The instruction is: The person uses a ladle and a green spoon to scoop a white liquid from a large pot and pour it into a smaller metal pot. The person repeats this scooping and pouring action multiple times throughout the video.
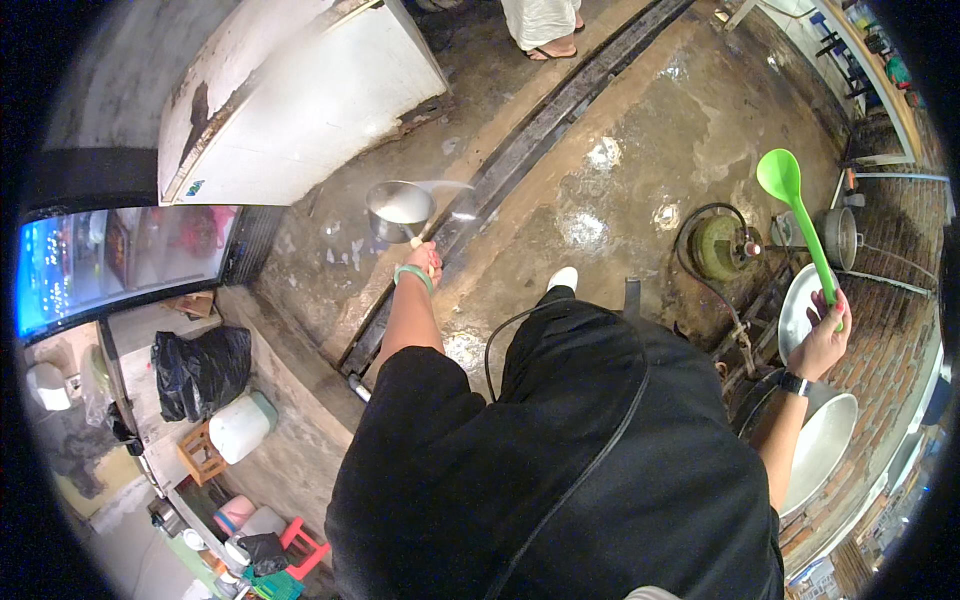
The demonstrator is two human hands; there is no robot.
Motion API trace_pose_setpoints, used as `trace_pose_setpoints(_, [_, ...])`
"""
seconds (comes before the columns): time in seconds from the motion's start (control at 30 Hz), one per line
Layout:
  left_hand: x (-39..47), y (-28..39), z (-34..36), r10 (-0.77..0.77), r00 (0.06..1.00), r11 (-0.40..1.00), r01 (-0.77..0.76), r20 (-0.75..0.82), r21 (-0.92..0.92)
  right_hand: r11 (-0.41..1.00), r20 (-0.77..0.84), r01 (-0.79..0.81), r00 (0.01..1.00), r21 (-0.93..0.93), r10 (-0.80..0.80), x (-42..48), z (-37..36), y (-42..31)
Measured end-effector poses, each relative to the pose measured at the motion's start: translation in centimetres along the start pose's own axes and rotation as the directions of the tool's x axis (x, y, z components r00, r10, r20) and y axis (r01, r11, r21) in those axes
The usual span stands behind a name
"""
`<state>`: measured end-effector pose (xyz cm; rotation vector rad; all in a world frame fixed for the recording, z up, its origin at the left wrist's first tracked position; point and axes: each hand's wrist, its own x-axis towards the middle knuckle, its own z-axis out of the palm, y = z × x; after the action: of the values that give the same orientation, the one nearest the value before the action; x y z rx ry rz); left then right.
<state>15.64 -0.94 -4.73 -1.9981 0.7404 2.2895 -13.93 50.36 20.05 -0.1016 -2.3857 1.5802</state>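
My left hand (427, 259) grips the handle of a metal saucepan (401, 214), held out over the wet concrete floor. A clear, blurred streak that looks like liquid (454, 193) extends from the pan's rim over the drain channel. On the other side, my right hand (823, 337) is closed around the handle of a bright green ladle (780, 176), its bowl pointing away from me. Behind that hand, a round metal lid or dish (793, 311) is partly hidden by it. A large metal pan (829, 442) sits beside my right forearm.
A drain channel (517, 157) crosses the wet floor diagonally. Ahead to the right stands a green gas cylinder (712, 247) with a hose. A worn white cabinet (315, 112) is at upper left. Another person's sandalled foot (551, 54) shows beyond it. A red stool (304, 546) stands lower left.
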Motion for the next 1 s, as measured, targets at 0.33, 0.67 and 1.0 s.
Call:
trace_pose_setpoints(0.33, [-0.6, 1.0, 0.5, 0.029, 0.992, 0.997, -0.019, -0.126, 0.077, 0.999, -0.009, -0.014, 1.0, 0.036, 0.014, -0.1, -0.5, 0.4])
trace_pose_setpoints(0.67, [-1.8, 2.5, 1.2, 0.037, 0.984, 0.989, -0.012, -0.172, 0.145, 0.998, -0.031, -0.041, 0.999, 0.036, 0.042, -0.6, -0.6, 0.4])
trace_pose_setpoints(1.0, [-0.5, 3.2, 0.8, 0.082, 0.975, 0.979, -0.04, -0.207, 0.2, 0.997, -0.061, -0.066, 0.996, 0.049, 0.069, -0.9, -1.4, 1.0])
